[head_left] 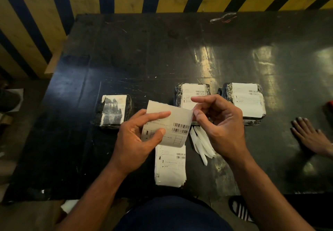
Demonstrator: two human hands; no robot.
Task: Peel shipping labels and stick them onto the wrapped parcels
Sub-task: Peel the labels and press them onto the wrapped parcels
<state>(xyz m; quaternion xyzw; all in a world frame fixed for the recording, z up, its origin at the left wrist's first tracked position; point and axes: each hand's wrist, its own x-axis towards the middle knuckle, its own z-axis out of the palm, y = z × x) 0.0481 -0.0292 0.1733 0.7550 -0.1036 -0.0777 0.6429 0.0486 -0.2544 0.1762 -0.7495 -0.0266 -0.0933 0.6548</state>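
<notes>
— Parcels on the black table (126,54): how many carry labels?

— Two parcels (191,93) at right wear printed labels; the left parcel (113,110) shows only a smudged white panel. A label stack (170,165) waits near the table's front edge, peeled strips (202,143) beside it.

— And the hands?

— The left hand (133,140) grips a curling label (166,122) between thumb and fingers; the right hand (219,124) pinches its right edge, apparently peeling. Sticking remains.

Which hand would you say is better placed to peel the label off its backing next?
Right, probably. The right hand already pinches the label's right edge, while the left hand grips the sheet to steady it.
</notes>
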